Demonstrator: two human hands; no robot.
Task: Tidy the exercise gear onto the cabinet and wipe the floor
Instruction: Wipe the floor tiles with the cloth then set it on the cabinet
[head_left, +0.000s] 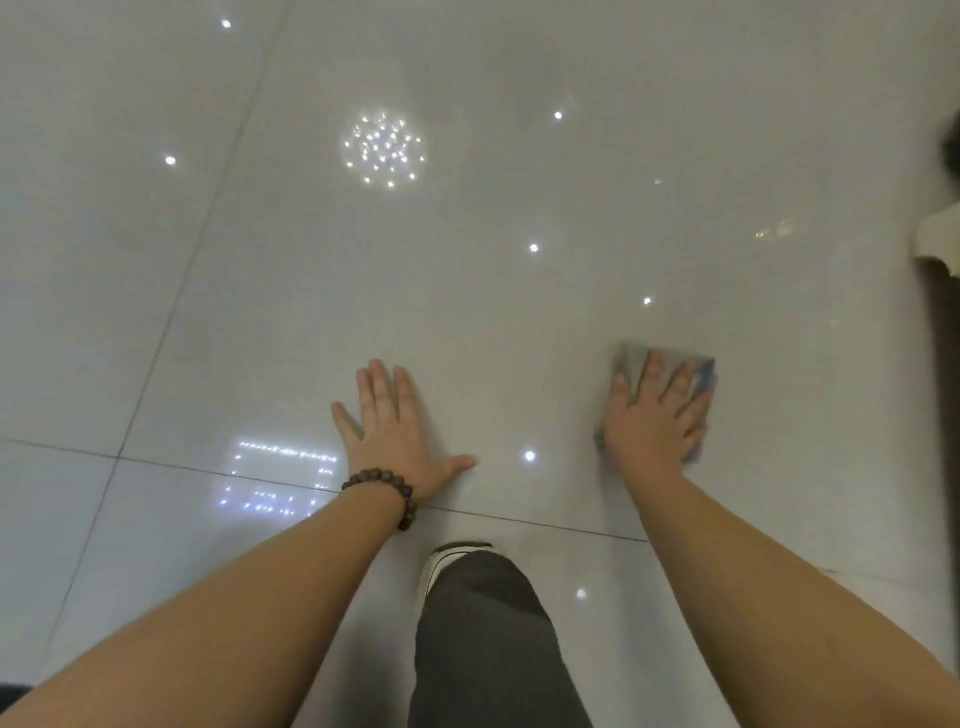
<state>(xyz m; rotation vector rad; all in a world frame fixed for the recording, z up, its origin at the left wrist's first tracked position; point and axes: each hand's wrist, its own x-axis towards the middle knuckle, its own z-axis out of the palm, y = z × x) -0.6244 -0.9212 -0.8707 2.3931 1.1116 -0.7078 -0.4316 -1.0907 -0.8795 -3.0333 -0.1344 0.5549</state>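
Under the right hand (655, 415), a blurred cloth (701, 374).

floor (467, 260): glossy pale tiles, thin dark grout lines
light: ceiling lamps mirrored as bright spots
furniture (940, 249): dark-and-cream piece, right edge

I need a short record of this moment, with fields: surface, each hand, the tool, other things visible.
surface: glossy tiled floor with light reflections
left hand: flat on the floor, fingers spread, bead bracelet on the wrist
right hand: pressing the cloth, fingers straight
tool: cloth, greyish with blue, lying on the floor
other: shoe and dark trouser leg at bottom centre
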